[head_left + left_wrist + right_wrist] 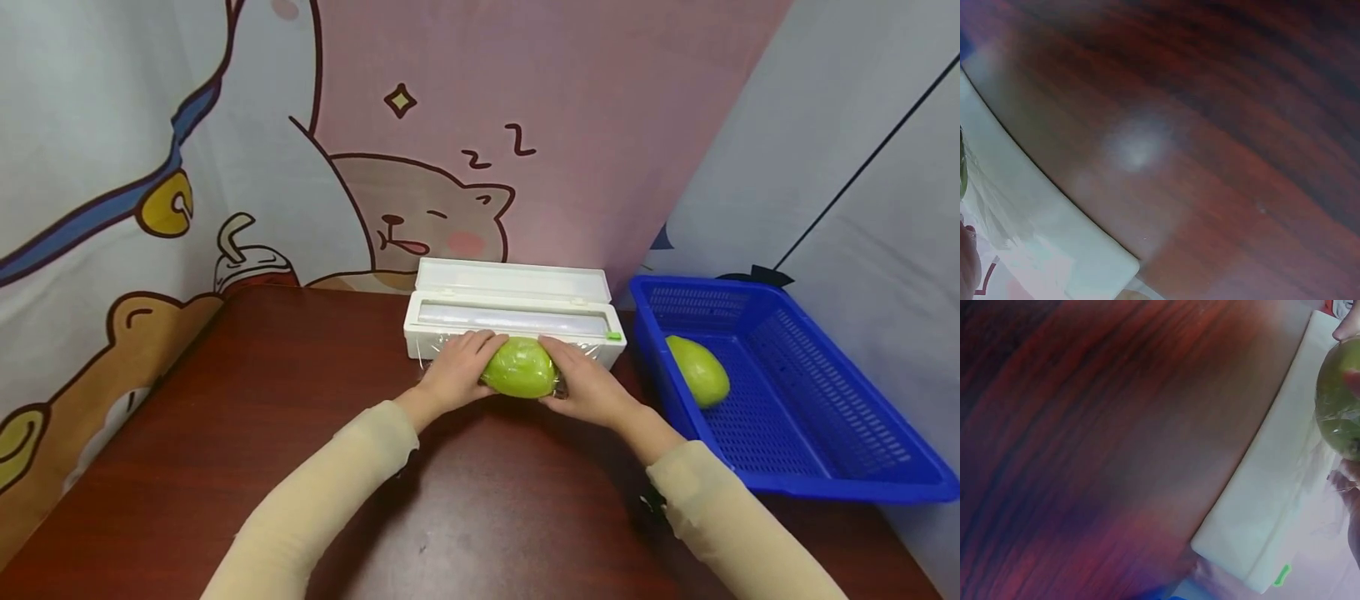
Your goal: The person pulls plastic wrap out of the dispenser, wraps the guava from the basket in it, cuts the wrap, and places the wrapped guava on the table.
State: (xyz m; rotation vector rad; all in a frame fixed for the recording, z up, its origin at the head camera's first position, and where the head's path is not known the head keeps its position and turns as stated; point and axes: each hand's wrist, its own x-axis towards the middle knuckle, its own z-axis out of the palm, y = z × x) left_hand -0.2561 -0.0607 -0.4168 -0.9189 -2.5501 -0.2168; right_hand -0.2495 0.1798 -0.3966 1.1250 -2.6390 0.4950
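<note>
fruit (521,367), green and wrapped in clear film (560,385), is gripped between curled left hand (460,369) and right hand (591,382); the right wrist view shows a reddish patch (1352,379) on it, unseen from the head. beyond the grip, a white box (517,299), lid raised, holds a film roll (513,319). to the grip's right, a blue basket (825,485) holds another green fruit (701,372). dark wooden table (472,517) beneath; cartoon-printed cloth (592,100) behind.
</note>
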